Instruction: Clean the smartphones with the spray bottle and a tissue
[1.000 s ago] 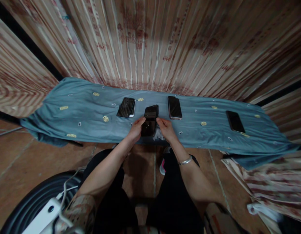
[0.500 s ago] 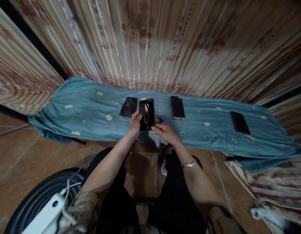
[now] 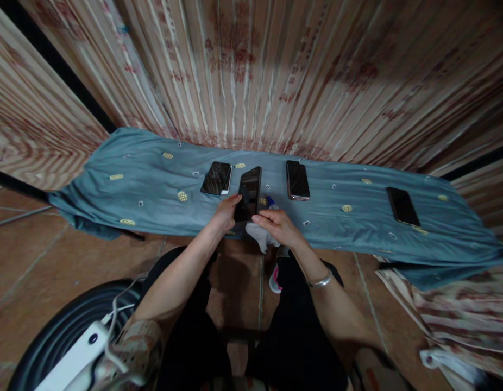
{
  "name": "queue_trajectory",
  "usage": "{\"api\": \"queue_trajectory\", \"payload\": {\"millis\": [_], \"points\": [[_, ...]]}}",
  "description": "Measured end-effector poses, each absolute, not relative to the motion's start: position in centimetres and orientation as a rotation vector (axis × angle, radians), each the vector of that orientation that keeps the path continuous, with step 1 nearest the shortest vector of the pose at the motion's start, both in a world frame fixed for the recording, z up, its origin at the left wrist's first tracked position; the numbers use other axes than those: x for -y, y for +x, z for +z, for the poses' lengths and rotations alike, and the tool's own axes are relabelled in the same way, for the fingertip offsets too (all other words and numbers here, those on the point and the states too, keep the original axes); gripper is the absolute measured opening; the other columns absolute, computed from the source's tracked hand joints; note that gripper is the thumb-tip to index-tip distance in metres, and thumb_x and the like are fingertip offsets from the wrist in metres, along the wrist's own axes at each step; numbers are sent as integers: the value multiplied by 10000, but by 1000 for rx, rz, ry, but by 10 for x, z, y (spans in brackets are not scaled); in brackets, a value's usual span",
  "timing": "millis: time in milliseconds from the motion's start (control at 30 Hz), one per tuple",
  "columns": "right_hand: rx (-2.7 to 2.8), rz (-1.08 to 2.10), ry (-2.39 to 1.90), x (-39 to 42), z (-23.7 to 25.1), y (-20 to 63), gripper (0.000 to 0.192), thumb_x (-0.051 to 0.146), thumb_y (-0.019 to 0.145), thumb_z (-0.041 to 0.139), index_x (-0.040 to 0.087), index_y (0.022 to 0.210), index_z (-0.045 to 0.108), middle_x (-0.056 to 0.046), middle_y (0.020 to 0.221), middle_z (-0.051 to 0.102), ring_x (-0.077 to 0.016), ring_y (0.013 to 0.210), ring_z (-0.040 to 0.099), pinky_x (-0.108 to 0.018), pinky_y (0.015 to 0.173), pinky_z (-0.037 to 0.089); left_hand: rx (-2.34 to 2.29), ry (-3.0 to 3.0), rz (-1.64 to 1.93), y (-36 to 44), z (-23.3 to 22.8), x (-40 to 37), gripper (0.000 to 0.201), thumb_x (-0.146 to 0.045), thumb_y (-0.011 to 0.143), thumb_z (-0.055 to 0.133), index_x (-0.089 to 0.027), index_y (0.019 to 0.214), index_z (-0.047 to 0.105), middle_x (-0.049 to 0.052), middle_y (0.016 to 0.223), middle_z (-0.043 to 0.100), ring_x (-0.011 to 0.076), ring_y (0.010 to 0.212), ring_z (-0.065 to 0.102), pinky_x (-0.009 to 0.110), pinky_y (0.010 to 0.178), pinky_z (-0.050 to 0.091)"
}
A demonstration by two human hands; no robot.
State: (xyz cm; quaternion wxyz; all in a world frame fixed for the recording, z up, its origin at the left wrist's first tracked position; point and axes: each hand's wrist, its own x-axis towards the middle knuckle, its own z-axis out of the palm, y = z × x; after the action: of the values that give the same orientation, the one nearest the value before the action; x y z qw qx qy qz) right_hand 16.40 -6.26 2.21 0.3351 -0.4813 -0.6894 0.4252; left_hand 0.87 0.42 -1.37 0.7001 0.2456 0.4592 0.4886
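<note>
A dark smartphone (image 3: 250, 190) is held tilted above the front part of the cloth-covered bench. My left hand (image 3: 227, 213) grips its left edge, with the thumb on the near side. At the phone's lower right corner my right hand (image 3: 279, 225) is closed, thumb against the edge. A crumpled pale grey cloth (image 3: 260, 235) hangs from beneath the right hand's fingers. Just beyond that hand a small blue object (image 3: 271, 202) shows, mostly hidden. Left of the held phone lies a black phone (image 3: 217, 177), with a white-edged thing partly under it.
On the blue-green bench cover (image 3: 162, 209) lie a dark phone (image 3: 297, 180) right of centre and another phone (image 3: 402, 206) farther right. A patterned curtain (image 3: 251, 81) hangs behind. At the lower left, a white power strip (image 3: 74, 358) with cables rests on a round black ridged object (image 3: 51, 320).
The held phone has turned and tilted, so its face looks narrower and its reflection has changed. Both hands keep their hold; the cloth has shifted slightly with the right hand.
</note>
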Motion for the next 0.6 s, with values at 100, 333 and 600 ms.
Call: {"api": "queue_trajectory", "payload": {"millis": [100, 333, 600], "points": [[1724, 1169, -1241, 63, 20, 165, 545, 680, 806, 521, 213, 551, 405, 60, 554, 308, -89, 536, 298, -234, 492, 224, -1008, 497, 996, 10, -12, -2, 88, -194, 739, 666, -175, 659, 635, 30, 631, 676, 226, 751, 692, 373, 808, 554], [1501, 1153, -1330, 51, -1, 176, 376, 548, 758, 595, 209, 603, 550, 45, 549, 470, -113, 538, 435, -232, 508, 328, -896, 522, 1119, 13, -19, -6, 99, -233, 727, 690, -168, 776, 634, 24, 699, 682, 220, 813, 691, 391, 861, 536], [1713, 520, -1685, 52, -3, 176, 166, 285, 810, 598, 224, 926, 700, -25, 790, 708, -209, 748, 646, -302, 715, 459, -1063, 787, 1306, 16, -37, -10, 146, -280, 787, 648, -202, 909, 631, 21, 906, 717, 187, 1004, 654, 345, 951, 487]]}}
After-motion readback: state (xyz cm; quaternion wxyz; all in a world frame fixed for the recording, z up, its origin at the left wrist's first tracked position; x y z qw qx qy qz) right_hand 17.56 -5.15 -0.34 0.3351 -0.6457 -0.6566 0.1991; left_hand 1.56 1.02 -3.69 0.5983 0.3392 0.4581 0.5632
